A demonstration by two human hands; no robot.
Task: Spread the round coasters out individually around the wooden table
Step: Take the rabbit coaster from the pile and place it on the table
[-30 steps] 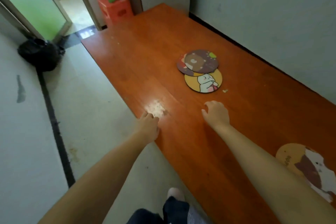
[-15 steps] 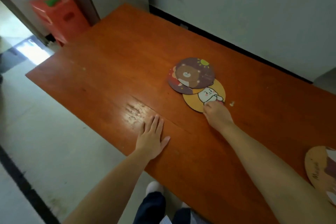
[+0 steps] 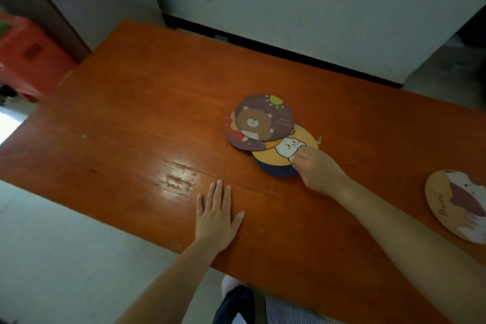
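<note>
wooden table (image 3: 136,118) by grey wall | 1 cat coaster (image 3: 457,205) already alone at right | overlapped coasters (image 3: 263,123) mid-table still to separate | right hand (image 3: 318,171) pinching yellow coaster (image 3: 278,155) edge | left hand (image 3: 214,216) flat, fingers nearly together

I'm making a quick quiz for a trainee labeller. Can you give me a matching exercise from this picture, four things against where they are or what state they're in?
Things:
1. bear coaster
2. yellow coaster
3. cat coaster
4. left hand

States:
A. lies alone near the table's right end
B. flat on the wooden table, palm down
C. top of the overlapping pile
D. pinched at its edge by the right hand

Pairs: 1-C, 2-D, 3-A, 4-B
</note>
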